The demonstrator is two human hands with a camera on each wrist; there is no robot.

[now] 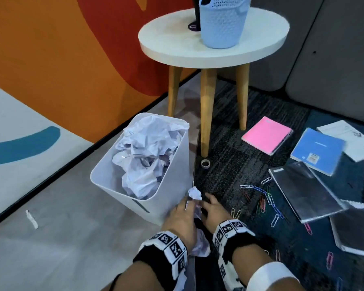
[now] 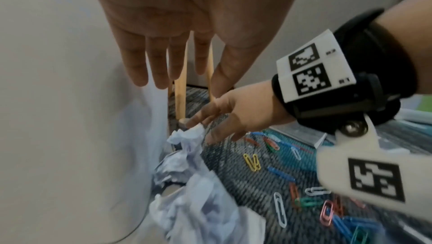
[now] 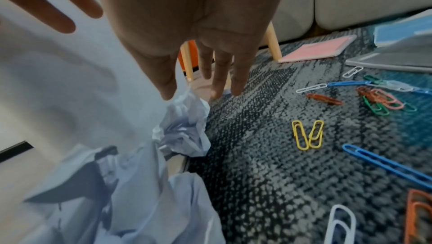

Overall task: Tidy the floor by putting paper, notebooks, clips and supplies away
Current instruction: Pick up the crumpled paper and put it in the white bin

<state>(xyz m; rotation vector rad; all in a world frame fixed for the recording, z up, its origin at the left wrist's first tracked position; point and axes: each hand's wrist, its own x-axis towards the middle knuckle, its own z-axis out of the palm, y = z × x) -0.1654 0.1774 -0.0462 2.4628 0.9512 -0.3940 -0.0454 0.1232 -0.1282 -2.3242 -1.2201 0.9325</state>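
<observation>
Crumpled white paper balls (image 1: 194, 193) lie on the floor against the near corner of a white bin (image 1: 172, 206) that is heaped with crumpled paper. Both hands hover over these balls, palms down. My left hand (image 1: 182, 213) has straight, spread fingers (image 2: 140, 70) beside the bin wall and holds nothing. My right hand (image 1: 211, 207) also has straight fingers (image 3: 216, 81); in the left wrist view its fingertips (image 2: 198, 118) touch the top of the far paper ball (image 2: 189, 137). A larger crumpled ball (image 1: 201, 246) lies under my wrists.
Several coloured paper clips (image 1: 265, 198) are scattered on the dark carpet to the right. Pink (image 1: 267, 134), blue (image 1: 317, 150) and dark notebooks (image 1: 305, 190) lie beyond. A tape roll (image 1: 205, 163) sits by a leg of the round table (image 1: 261, 55), which carries a pale blue basket (image 1: 223, 24).
</observation>
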